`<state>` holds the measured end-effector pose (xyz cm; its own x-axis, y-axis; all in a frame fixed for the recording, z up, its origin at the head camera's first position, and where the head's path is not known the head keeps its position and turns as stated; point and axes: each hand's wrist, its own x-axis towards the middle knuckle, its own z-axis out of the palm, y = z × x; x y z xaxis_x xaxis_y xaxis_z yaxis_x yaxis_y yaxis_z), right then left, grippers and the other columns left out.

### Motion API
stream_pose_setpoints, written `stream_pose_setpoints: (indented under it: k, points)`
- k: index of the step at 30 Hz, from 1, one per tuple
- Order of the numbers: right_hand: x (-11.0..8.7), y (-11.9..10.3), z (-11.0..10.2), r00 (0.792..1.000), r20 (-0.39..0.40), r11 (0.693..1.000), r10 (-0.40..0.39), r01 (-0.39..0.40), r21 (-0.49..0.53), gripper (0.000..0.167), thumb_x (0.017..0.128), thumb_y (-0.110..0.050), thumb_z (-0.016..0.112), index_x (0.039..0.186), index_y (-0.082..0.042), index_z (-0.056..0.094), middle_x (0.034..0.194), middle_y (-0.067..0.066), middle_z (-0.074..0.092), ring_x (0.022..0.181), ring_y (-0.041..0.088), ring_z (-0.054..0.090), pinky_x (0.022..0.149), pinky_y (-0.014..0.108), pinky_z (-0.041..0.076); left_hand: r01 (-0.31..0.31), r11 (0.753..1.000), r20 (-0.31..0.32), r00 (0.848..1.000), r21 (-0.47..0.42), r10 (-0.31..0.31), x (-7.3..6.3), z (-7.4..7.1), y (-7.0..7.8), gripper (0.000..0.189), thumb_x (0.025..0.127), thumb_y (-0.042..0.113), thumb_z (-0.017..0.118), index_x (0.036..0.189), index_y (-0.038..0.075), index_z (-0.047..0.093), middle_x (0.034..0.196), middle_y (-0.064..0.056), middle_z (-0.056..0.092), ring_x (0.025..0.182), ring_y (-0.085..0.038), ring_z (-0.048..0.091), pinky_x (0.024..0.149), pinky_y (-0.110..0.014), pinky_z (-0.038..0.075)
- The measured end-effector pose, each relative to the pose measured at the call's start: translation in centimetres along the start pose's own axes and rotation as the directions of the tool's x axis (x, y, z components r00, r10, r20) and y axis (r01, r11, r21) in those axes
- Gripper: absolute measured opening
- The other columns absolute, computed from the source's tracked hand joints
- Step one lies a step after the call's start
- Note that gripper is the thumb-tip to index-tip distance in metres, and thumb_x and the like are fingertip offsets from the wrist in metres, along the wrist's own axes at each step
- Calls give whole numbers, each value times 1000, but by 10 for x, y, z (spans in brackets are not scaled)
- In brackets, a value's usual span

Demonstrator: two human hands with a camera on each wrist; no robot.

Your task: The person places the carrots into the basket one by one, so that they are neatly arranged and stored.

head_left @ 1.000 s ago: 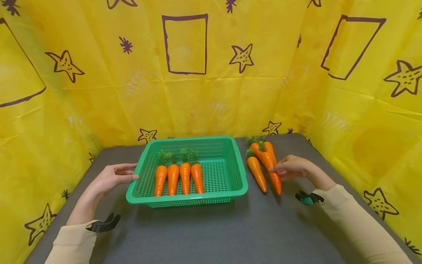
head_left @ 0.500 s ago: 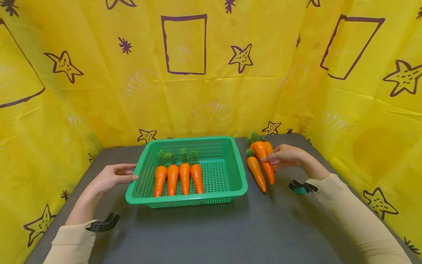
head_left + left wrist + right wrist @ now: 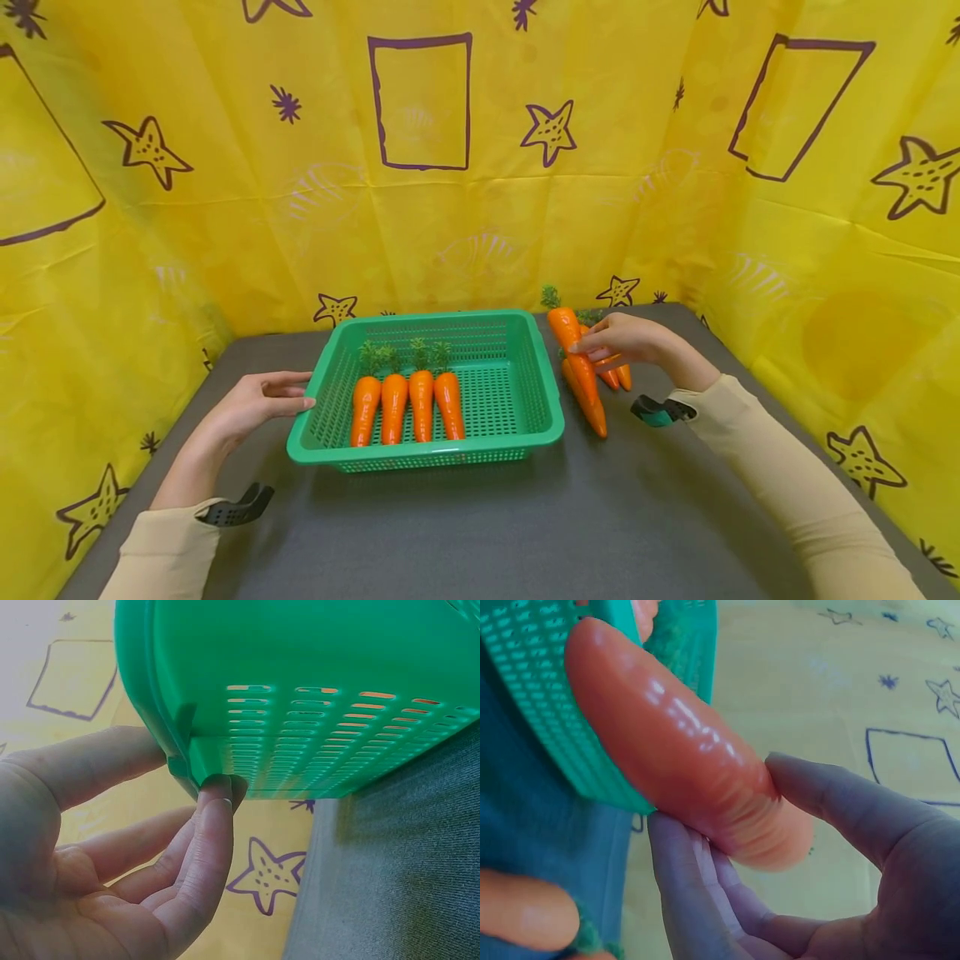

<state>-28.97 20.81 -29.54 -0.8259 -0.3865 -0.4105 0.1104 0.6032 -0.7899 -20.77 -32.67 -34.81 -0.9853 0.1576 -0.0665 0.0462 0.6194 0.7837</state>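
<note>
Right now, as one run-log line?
left hand: holds green basket rim | right hand: pinches one carrot | in basket: four carrots | on table: more carrots

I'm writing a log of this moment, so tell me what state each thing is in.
Green basket: upright on the gray table.
Four carrots inside: lying side by side, leaves toward the far side.
Held carrot: slanted, leaves toward the back.
Loose carrots: beside the basket, partly hidden.
Left hand: holding the basket's rim.
Right hand: pinching the held carrot.
Yellow cloth: hanging, creased.
</note>
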Motion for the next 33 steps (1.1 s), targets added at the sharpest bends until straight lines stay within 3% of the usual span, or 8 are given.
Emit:
stream_pose_setpoints:
  k: [7,14,22,27,33]
  points:
    - [11,-16,12,1000,26,999,-17,16,40,43,89,-27,66,117,6,60,99,4,66,92,17,62,94,42,50,7,1000,-2,1000,8,-7,0,-1,1,66,84,32,72,136,-1,48,114,-18,66,97,-11,62,88,-41,52]
    - [22,-33,26,998,52,996,-27,23,84,43,90,-21,64,123,7,58,124,18,60,108,25,63,89,39,53,8,1000,2,1000,12,-8,0,-1,1,66,84,32,72,136,-1,47,115,-19,66,99,-16,62,88,-43,52]
    - [31,-49,40,999,50,998,-9,6,63,51,90,-22,65,129,7,51,126,23,54,108,26,60,92,42,51,10,1000,3,1000,13,-10,-1,-1,4,66,85,31,71,137,-2,47,115,-20,65,95,-11,62,88,-43,52]
    - [37,-56,48,998,63,997,-8,4,74,43,89,-20,66,122,6,57,120,19,54,103,25,60,86,39,55,9,1000,-1,1000,17,-9,-2,0,5,66,85,31,71,136,-2,47,114,-19,66,93,-10,62,87,-42,52]
    - [41,-62,58,995,95,993,-23,12,115,38,89,-18,66,118,5,59,127,22,51,114,31,56,86,39,55,9,1000,-3,1000,18,-9,-2,0,5,66,85,31,71,137,-2,47,114,-19,66,93,-10,62,87,-43,52]
